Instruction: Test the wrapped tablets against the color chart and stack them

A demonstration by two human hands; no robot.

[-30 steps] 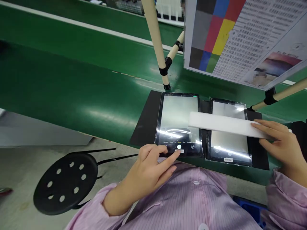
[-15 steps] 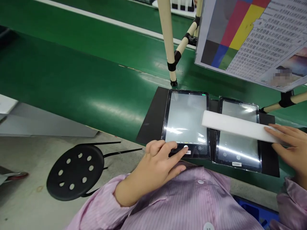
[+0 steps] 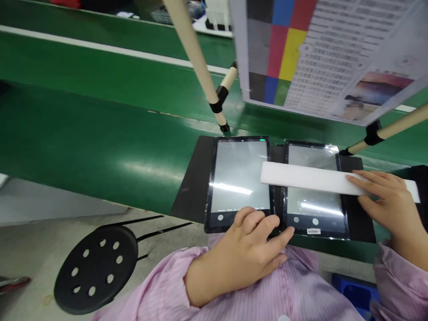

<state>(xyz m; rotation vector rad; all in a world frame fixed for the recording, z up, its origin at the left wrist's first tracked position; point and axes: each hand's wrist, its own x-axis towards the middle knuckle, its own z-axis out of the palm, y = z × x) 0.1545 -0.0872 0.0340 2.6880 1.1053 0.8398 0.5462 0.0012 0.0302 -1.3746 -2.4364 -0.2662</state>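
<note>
Two tablets lie side by side on a black mat (image 3: 191,191). The left tablet (image 3: 241,174) and the right tablet (image 3: 314,207) both show pale grey screens with round buttons near the lower edge. My left hand (image 3: 250,240) is over the lower right corner of the left tablet, its index finger extended towards the right tablet and the other fingers curled; nothing is in it. A long white foam strip (image 3: 301,176) lies across the right tablet and reaches the left one's edge. My right hand (image 3: 389,196) holds the strip near its right end.
Behind the tablets, beige pipes (image 3: 197,58) carry a sheet (image 3: 321,58) with colour blocks and printed barcodes. The green bench (image 3: 100,147) stretches left. A black stool (image 3: 96,267) stands at lower left, and a blue crate (image 3: 356,290) is below at right.
My left hand has moved right, from the left tablet's lower buttons towards the right tablet. The camera view has shifted. My right hand still holds the foam strip.
</note>
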